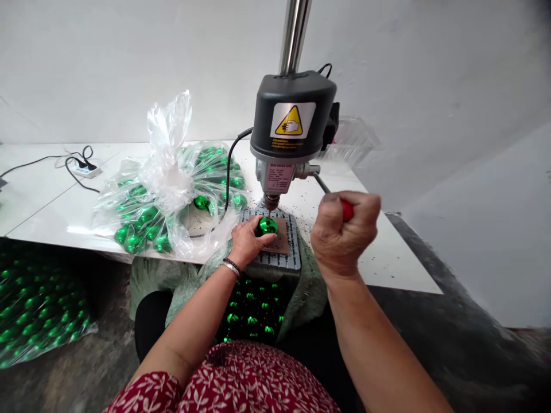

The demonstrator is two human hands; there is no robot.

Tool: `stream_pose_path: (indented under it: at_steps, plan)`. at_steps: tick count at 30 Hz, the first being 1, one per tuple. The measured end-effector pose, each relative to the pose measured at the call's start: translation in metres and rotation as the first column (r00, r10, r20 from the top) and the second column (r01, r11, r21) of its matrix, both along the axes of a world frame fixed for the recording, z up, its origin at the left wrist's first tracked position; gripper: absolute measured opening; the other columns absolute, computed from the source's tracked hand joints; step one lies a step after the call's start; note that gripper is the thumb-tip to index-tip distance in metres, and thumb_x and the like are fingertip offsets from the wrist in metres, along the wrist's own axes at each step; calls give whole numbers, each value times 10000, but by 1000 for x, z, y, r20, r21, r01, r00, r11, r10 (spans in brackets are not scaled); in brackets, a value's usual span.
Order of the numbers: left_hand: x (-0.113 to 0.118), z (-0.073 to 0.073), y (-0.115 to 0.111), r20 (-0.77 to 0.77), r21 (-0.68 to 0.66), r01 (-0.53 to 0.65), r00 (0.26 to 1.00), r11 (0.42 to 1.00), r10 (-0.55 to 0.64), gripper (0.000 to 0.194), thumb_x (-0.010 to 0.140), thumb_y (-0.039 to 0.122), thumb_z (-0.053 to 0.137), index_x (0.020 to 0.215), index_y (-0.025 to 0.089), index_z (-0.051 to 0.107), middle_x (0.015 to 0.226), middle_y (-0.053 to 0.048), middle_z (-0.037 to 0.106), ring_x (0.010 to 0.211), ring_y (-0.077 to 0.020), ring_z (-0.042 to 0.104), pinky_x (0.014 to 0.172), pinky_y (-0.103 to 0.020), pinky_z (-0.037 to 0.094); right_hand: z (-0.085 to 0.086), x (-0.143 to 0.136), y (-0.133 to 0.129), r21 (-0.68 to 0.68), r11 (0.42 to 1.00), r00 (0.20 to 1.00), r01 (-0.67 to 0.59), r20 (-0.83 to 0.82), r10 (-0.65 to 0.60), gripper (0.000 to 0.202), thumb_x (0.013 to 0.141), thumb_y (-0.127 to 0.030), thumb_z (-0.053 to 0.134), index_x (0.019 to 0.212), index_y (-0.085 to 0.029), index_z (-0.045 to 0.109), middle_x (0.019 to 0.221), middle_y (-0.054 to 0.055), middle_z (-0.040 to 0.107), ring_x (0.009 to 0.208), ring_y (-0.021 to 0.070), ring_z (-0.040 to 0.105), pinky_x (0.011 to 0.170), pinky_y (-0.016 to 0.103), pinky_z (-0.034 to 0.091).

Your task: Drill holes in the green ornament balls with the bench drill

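Observation:
A shiny green ball (267, 226) sits under the bit of a black bench drill press (295, 94). My left hand (249, 238) grips this ball from its left and front, thumb along the near side. Beneath the ball lies a brown board (282, 240) on the drill's grey ribbed base (293, 229). The drill bit (270, 213) meets the top of the ball; whether it has gone in I cannot tell. My right hand (344, 232) is wrapped around the red knob (347, 210) of the drill's feed lever (321, 183).
Left of the drill, a clear plastic bag (172, 183) holds several green balls. More balls fill a bag (38, 310) on the floor and a dark opening (253, 304) below the base. A power strip (87, 170), cables and a clear plastic tray (350, 140) rest on the white table (387, 258).

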State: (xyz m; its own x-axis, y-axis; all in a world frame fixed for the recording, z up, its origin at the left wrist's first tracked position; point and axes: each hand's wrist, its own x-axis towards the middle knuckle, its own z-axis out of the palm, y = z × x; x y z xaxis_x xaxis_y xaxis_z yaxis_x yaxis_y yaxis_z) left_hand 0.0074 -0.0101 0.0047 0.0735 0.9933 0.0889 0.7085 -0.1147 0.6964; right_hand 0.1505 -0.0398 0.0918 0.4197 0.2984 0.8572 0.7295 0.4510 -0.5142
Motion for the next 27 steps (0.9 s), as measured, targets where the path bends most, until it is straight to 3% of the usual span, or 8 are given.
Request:
stream_pose_path:
  at_steps: [3,6,8,15,18,22,25,27]
  plan:
    - [-1,-3,0,124,20,22,992,1000,-25,421,740,335,774,1144,247,696,912,-9,730,958,-224,649,916,-359,493,36,4,15,-37,999,1000,-20,-20,19,227,909,-351,498,788,-164,456,676,-35,457,600,30,397,591,195,352]
    - [-5,-6,-8,217,51,19,976,999,-29,409,723,299,779,1112,218,685,930,-15,729,936,-214,651,917,-364,504,76,10,28,-240,969,998,-60,-21,56,242,890,-290,536,741,-155,400,640,-72,357,600,4,297,639,185,324]
    - [-12,-5,-19,248,62,21,968,998,-36,417,726,297,772,1118,199,670,972,-34,728,948,-218,655,928,-376,509,92,11,31,-340,937,997,-76,-51,63,262,871,-265,562,719,-153,380,620,-86,321,613,-2,270,685,193,329]
    - [-53,15,-72,284,70,139,946,988,-153,567,716,310,778,1255,215,629,1277,-100,675,1217,-261,606,1097,-431,447,91,10,32,-323,941,993,-98,-90,72,238,860,-226,555,721,-158,373,630,-87,358,634,5,302,708,206,337]
    - [-71,24,-82,325,102,112,935,988,-139,514,760,344,739,1253,230,644,1344,-103,641,1187,-245,620,1059,-400,482,92,7,32,-354,933,993,-60,-114,21,259,838,-170,578,701,-167,358,600,-88,337,603,10,283,660,204,305]
    - [-97,29,-55,290,95,-220,939,971,185,384,889,342,566,1229,190,659,1201,-95,713,999,-210,681,964,-356,522,96,4,32,-401,916,989,-16,-143,-45,245,829,-152,595,707,-165,382,633,-70,370,625,28,309,681,225,314]
    - [-119,29,-5,29,55,-401,916,914,400,420,892,176,453,1267,137,639,1276,-133,693,1158,-246,647,1037,-346,467,94,5,32,-409,912,990,-8,-133,-52,171,833,-182,602,748,-149,457,664,-54,411,653,45,354,717,256,340]
    - [-132,28,31,-210,-5,-388,901,921,379,497,884,140,435,1360,94,567,1364,-183,638,1270,-268,589,1072,-341,426,91,7,34,-376,926,992,-20,-125,-30,151,821,-190,616,760,-145,485,665,-48,431,649,50,366,709,266,346]
